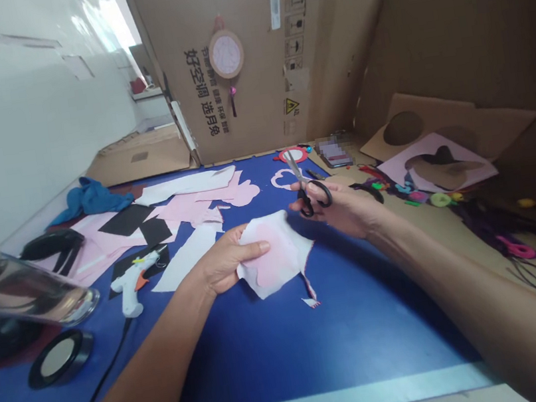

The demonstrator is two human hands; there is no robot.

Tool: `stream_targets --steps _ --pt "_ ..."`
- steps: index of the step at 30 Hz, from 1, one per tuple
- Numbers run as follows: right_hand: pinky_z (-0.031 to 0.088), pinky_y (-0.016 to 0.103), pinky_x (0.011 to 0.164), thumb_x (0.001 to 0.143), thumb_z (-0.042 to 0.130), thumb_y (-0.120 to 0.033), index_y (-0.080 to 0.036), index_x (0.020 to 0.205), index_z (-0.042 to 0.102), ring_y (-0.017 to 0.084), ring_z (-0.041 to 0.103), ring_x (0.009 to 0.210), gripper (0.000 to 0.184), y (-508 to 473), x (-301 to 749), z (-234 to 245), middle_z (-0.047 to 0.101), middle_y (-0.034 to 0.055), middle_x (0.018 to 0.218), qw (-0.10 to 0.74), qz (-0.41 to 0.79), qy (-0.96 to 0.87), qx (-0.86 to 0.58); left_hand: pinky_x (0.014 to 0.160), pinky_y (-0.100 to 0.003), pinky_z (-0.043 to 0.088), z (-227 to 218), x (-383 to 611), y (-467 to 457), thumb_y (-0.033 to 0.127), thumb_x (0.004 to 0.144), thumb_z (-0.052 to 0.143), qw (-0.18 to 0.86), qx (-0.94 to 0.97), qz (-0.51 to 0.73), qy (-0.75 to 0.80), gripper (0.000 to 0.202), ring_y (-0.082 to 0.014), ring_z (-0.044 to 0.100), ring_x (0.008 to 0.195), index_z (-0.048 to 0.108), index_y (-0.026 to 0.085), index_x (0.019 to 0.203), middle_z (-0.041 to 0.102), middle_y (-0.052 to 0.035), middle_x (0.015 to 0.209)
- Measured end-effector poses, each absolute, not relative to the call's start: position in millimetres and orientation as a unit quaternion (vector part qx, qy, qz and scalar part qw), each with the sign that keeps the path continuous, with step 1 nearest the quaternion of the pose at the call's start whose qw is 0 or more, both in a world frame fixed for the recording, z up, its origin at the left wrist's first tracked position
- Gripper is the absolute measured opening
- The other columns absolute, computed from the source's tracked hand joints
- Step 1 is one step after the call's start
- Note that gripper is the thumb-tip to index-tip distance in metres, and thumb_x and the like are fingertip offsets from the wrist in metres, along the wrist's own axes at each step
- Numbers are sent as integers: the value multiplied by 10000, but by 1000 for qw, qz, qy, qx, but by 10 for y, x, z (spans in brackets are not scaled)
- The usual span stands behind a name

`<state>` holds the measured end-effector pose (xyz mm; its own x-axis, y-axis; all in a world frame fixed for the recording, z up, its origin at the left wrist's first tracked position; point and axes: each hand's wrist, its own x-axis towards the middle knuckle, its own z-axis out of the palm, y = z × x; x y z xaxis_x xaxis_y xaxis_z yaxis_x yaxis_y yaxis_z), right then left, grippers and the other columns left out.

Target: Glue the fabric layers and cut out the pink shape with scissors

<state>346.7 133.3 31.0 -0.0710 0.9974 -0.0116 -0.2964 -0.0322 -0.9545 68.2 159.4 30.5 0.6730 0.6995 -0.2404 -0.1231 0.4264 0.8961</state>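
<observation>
My left hand (226, 261) is closed on a pale pink and white piece of fabric (278, 253), holding it just above the blue table top (281, 353). A thin trimmed strip hangs from the fabric's lower right edge. My right hand (344, 206) grips black-handled scissors (307, 188), fingers through the loops, blades pointing up and away to the left. The scissors are a little to the right of the fabric and not touching it.
Pink, white and black cut sheets (169, 216) lie at the back left, with a white glue gun (134, 281), a black tape roll (59, 356), a clear glass jar (19, 285) and a blue cloth (91, 197). A big cardboard box (246, 56) stands behind. Coloured bits (428, 197) litter the right.
</observation>
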Motion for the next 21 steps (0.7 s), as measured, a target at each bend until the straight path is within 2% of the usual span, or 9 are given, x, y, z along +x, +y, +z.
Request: stream_targets --steps 3,7,9,13,18,21 --pt "452 351 841 786 924 -602 -289 1118 833 238 685 973 465 1332 3489 339 788 20 887 552 531 -439 -469 754 -357 631 321 632 1642 225 678 993 774 464 287 321 413 -240 780 764 794 153 1033 825 -112 948" --pt "347 329 683 815 893 -622 -257 1105 828 213 596 833 471 1266 3476 436 760 31 858 517 489 -494 -500 785 -382 654 332 560 1720 196 681 983 764 463 316 321 457 -272 800 813 781 158 1090 834 -131 1002" --pt "334 322 657 835 877 -618 -254 1090 820 213 577 817 448 1199 3452 479 742 37 862 502 521 -501 -475 805 -381 660 337 520 1760 171 680 977 754 459 338 326 499 -275 806 837 773 175 1135 837 -125 1031" --pt "423 309 714 907 813 -597 -252 1067 822 226 599 904 380 1041 3435 490 719 58 941 444 632 -492 -401 763 -348 668 359 432 1844 124 666 969 737 437 378 350 552 -246 801 793 750 188 1168 832 -110 1027" --pt "414 265 607 832 841 -666 -215 1103 838 197 567 760 526 938 3415 434 701 73 858 383 722 -462 -344 702 -310 674 416 344 1911 103 626 978 725 406 435 347 515 -226 791 741 745 152 1082 823 -89 934" --pt "409 226 570 803 877 -641 -196 1072 835 168 563 717 522 922 3329 399 702 68 841 367 740 -453 -335 685 -296 673 445 319 1914 94 630 972 722 403 454 332 520 -217 788 720 735 142 1090 819 -76 902"
